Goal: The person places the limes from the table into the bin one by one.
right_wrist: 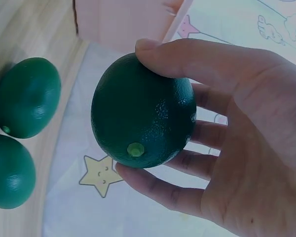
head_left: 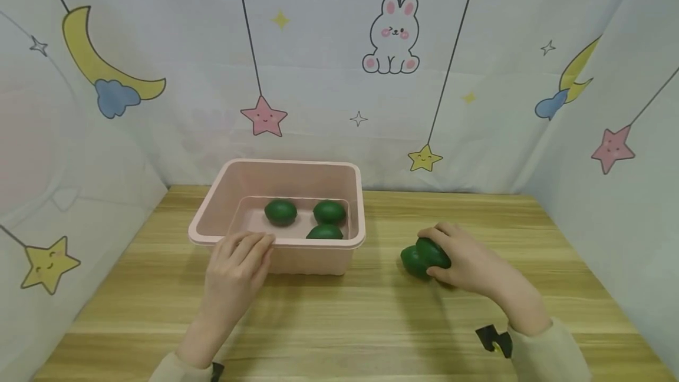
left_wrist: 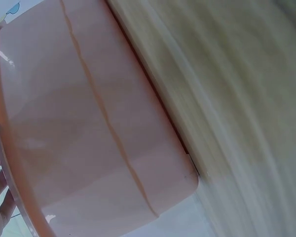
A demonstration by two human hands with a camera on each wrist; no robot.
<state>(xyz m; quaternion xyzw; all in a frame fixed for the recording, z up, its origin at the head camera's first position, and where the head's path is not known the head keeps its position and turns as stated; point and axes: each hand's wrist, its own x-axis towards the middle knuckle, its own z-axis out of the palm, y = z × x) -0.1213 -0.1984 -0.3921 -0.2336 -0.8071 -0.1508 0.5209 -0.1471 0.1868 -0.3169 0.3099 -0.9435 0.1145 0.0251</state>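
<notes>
My right hand [head_left: 472, 261] grips a dark green lime [right_wrist: 143, 113] between thumb and fingers; a pale stem nub shows on it. Behind it in the head view, another lime [head_left: 412, 260] lies on the table. The right wrist view has two limes on the table, an upper one [right_wrist: 27, 98] and a lower one [right_wrist: 10, 171]. At the front rim of a pale pink plastic bin [head_left: 313, 258], my left hand [head_left: 239, 267] holds on with bent fingers. Inside the bin are three limes, at left [head_left: 280, 212], at right [head_left: 329, 212] and near the front wall [head_left: 325, 231].
The bin stands on a wood-grain table [head_left: 361, 329], left of centre towards the back. A white cloth [head_left: 329, 75] printed with stars, moons and a rabbit hangs behind the table and along both sides.
</notes>
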